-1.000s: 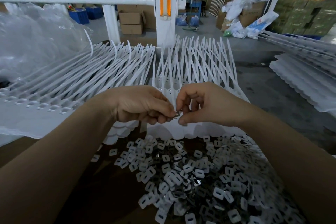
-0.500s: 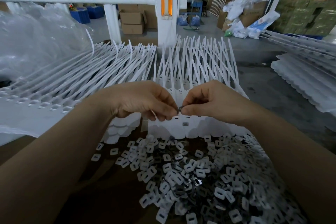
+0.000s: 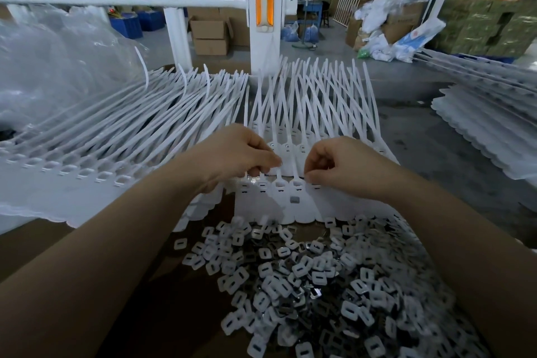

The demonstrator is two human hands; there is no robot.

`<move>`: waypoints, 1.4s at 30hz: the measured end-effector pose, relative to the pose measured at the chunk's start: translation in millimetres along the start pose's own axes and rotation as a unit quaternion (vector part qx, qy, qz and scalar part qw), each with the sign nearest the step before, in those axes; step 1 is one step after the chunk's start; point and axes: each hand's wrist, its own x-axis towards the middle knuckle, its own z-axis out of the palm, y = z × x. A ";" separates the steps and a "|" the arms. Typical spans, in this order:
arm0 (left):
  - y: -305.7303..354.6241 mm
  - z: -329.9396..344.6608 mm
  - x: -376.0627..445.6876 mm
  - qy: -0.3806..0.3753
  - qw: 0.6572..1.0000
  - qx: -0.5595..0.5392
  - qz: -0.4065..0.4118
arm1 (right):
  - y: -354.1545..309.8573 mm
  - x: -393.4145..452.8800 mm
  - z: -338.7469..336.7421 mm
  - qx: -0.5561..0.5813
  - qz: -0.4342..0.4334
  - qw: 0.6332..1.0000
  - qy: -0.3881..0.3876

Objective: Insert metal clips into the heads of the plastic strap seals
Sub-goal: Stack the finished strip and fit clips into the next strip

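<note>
The left hand (image 3: 238, 154) and right hand (image 3: 345, 167) are held curled over a row of white seals (image 3: 287, 183), fingertips pinched at the heads; whether a clip is gripped cannot be told. One clip (image 3: 294, 199) is seen lying on a seal; a heap of clips (image 3: 319, 285) is spread nearer on the tabletop (image 3: 35, 241).

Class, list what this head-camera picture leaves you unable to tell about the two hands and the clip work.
- Head view: whether the left hand holds a clip; its curled fingers hide it.
- Head view: what the right hand pinches at the seal heads; too small.
- Head view: the clip pile is cut off by the bottom edge and blurred at right.
</note>
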 end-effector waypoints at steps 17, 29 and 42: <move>-1.3 18.3 10.0 -0.011 0.983 0.182 0.000 | -0.2 2.6 1.1 -0.030 -0.016 0.999 -0.040; -7.6 8.9 13.4 -0.034 0.988 0.148 0.035 | -0.1 3.5 -1.4 -0.018 -0.009 0.999 -0.041; 9.4 5.8 -5.7 -0.044 0.916 0.331 0.221 | 0.3 1.1 -0.5 -0.018 -0.001 0.999 -0.042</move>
